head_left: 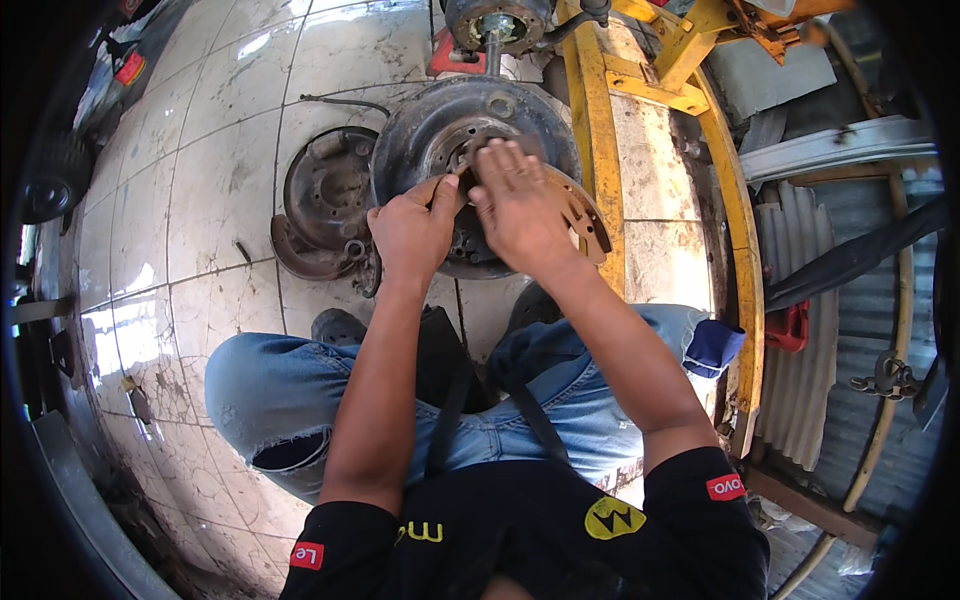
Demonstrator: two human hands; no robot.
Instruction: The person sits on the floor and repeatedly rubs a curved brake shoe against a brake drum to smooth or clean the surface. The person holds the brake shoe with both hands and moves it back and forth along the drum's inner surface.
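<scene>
My left hand (412, 228) is closed, its thumb pressed on the end of a dark, curved brake shoe. My right hand (520, 215) lies flat over this piece with the fingers stretched out, hiding most of it. Both hands are above a large, dusty steel wheel rim (410, 125) lying on the floor. Beside my right wrist, a brown curved brake shoe (592, 225) with holes in its web rests at the rim's right side.
Left of the rim lies a round brake backing plate (338, 190) with a hose and another brake shoe (300, 258). A yellow steel stand (597, 130) rises on the right. An axle hub (495, 22) hangs beyond the rim. My knees flank the work.
</scene>
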